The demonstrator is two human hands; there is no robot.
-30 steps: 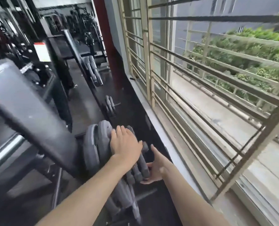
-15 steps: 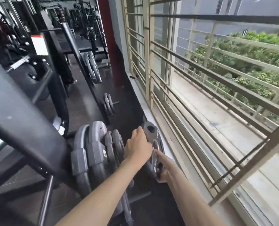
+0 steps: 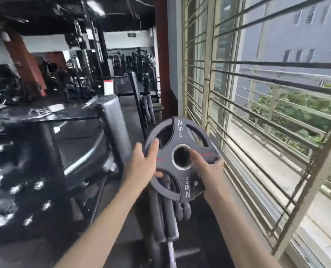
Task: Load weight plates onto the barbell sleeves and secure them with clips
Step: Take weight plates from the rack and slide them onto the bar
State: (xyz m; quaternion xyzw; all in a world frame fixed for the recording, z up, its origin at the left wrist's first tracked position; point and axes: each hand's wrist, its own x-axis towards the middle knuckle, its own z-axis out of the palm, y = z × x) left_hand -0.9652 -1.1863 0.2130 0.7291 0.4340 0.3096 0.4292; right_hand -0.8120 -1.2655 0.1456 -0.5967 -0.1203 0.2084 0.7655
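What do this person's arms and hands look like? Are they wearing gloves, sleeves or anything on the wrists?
Both arms are bare as far up as the picture shows: no sleeve is visible. The left hand and right hand wear no gloves, and no watch, band or ring shows on them. The forearms are slim, the fingernails short and plain.

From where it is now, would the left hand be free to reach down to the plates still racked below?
Probably not at once. The left hand grips the rim of the 2.5 kg plate, which the right hand also holds. The racked plates sit just below, nothing between, but it would have to let go first.
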